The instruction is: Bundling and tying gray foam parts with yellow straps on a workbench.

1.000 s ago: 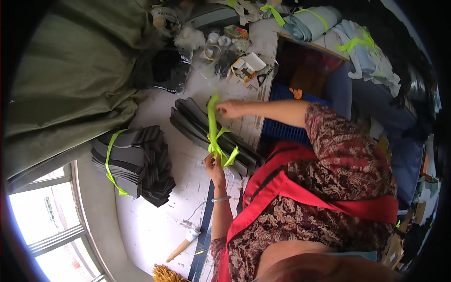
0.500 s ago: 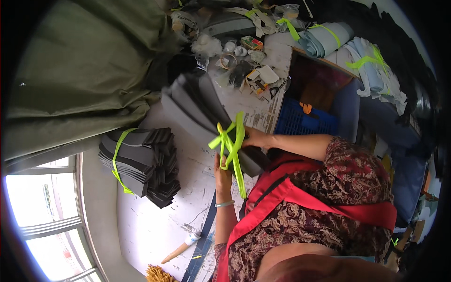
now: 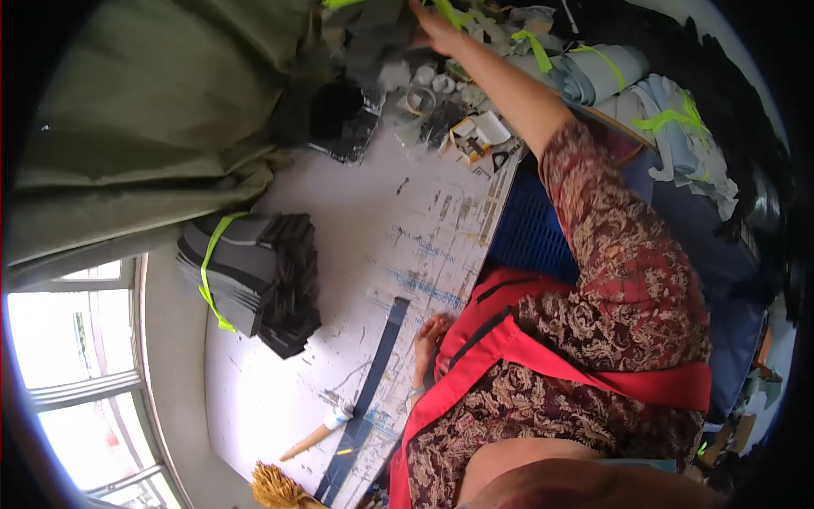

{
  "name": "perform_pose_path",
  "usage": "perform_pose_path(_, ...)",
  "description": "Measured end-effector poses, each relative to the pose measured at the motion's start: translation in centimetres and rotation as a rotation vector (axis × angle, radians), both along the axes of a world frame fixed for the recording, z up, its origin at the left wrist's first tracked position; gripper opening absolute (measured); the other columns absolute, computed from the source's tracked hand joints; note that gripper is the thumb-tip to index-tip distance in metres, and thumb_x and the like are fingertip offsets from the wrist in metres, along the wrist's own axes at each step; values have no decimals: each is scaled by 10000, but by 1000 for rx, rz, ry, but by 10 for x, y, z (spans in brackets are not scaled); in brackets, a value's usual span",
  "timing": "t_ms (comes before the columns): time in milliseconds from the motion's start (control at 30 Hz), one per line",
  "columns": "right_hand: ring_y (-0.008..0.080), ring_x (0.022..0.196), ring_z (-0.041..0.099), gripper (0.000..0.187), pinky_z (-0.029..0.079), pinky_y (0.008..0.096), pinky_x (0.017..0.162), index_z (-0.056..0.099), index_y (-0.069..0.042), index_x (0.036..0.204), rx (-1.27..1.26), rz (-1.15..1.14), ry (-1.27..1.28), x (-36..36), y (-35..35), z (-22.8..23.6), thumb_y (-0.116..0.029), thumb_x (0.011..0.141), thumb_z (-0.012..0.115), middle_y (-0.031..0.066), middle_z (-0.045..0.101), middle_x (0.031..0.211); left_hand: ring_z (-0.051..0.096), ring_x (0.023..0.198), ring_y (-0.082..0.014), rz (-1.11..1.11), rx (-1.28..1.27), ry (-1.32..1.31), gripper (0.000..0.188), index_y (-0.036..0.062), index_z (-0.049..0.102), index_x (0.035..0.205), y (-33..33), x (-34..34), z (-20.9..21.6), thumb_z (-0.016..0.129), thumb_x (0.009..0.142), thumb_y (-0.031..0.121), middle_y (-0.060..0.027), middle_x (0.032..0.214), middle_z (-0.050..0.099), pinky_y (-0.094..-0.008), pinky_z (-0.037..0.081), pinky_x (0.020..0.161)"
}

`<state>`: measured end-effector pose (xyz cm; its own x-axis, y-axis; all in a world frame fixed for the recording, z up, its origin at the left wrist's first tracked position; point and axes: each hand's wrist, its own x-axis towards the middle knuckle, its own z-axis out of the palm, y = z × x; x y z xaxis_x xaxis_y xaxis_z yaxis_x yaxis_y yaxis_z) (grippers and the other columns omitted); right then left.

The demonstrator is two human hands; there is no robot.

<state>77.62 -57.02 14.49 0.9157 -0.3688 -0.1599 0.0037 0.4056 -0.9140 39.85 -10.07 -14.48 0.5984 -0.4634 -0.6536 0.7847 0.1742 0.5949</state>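
Note:
My right hand is stretched far out to the top edge of the view. It is closed on a grey bundle tied with a bright green strap, among the clutter there; the fingers are partly cut off by the rim. My left hand rests at the near edge of the white worktable, fingers apart and holding nothing. A long dark blue strip lies just beside it. I wear a red apron over a patterned top.
A stack of dark grey pieces bound with a green strap sits on the table's left. Olive cloth is heaped beyond. Tape rolls and small items, a blue crate, tied fabric rolls, a wooden-handled brush, a window.
Both hands were on the green strap of the grey bundle at the table's middle. The right hand has since swung far away with it; the left hand dropped to the table edge.

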Motion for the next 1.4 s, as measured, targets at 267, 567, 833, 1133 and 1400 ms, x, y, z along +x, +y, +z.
perform_pose_path(267,47,703,568,281,469,215,606,578,-141,1116,-264,744,123,-79,123,-169,-288,879,610,-40,620,859,653,819,-183,59,53,-136,233,-17,579,1090,-10,8,17,541,905,120,-103,941,659,-276,520,716)
perform_pose_path(567,88,794,553,363,465,219,667,554,-93,1204,-462,1102,245,-129,240,-219,-306,910,560,31,609,975,628,765,-183,609,263,-231,297,35,572,1131,95,44,32,595,883,196,-66,935,629,-282,506,663)
perform_pose_path(833,157,972,541,552,427,293,844,487,-90,1278,-679,671,-103,-45,311,-134,-407,848,624,69,557,1141,497,1058,-219,1057,773,-550,643,2,381,1307,245,122,61,712,796,209,-147,1185,487,-307,403,905)
perform_pose_path(1133,308,1383,139,1158,209,425,1089,89,-125,1462,-684,855,-51,-3,320,-77,-684,635,676,180,142,1495,543,1108,-285,504,460,-459,716,-97,360,1292,195,199,141,674,817,336,-214,1204,535,-366,463,897)
perform_pose_path(1400,256,1317,302,928,259,327,1066,283,-64,1414,-609,959,-175,-91,293,-54,-549,733,685,172,331,1416,617,894,-248,475,250,-475,393,-69,488,1176,182,104,103,579,861,148,-129,1041,605,-385,525,777)
